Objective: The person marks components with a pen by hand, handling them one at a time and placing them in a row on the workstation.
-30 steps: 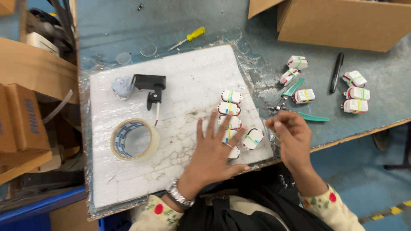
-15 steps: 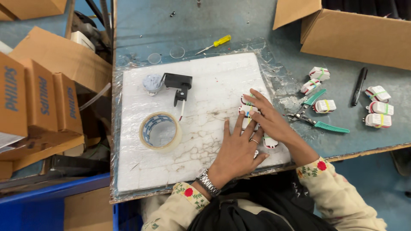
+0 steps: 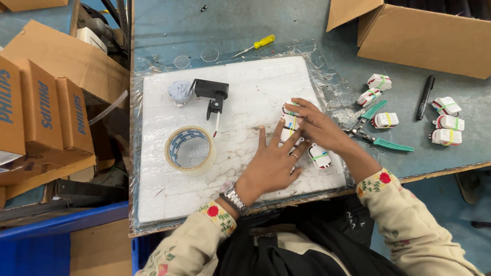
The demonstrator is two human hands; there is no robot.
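I have one view only, from the head camera, looking steeply down from above the bench (image 3: 245,25) at close working range; both hands sit low centre, my own sleeves filling the bottom edge.

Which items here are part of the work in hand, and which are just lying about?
In hand: left hand, right hand, small white banded parts, white foam board.
Lying about: tape roll, green pliers, yellow screwdriver, black marker, cardboard box.

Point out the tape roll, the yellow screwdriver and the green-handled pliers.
tape roll (image 3: 169,150): head view, left rim.
yellow screwdriver (image 3: 266,41): head view, yellow handle.
green-handled pliers (image 3: 391,145): head view, lower green handle.
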